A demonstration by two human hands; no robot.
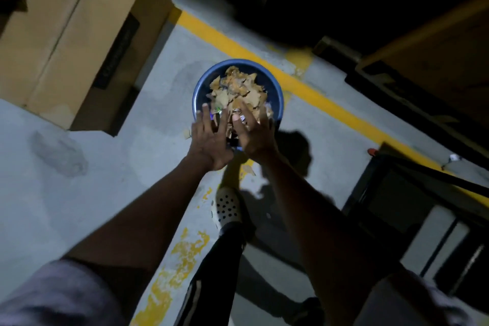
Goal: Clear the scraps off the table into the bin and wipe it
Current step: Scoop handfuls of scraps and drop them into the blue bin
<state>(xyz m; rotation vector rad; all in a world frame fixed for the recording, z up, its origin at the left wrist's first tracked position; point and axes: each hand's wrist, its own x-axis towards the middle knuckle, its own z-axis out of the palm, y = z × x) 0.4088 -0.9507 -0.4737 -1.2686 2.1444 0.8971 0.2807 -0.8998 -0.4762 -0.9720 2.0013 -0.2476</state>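
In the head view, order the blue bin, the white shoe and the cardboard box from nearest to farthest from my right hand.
1. Blue bin, directly under the right hand.
2. White shoe, on the floor nearer the body.
3. Cardboard box, far left.

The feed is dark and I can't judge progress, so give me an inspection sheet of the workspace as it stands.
Surface: grey floor with a yellow line; no table in view.
Job's things: blue bin on the floor, heaped with cardboard scraps; no cloth seen.
Clutter: one scrap on the floor beside the bin.
Grippers: left hand and right hand open, fingers spread over the bin's near edge.
Cables: nothing seen.
Surroundings: cardboard boxes at left; dark frame at right, too dim to identify; the person's shoe below the bin.
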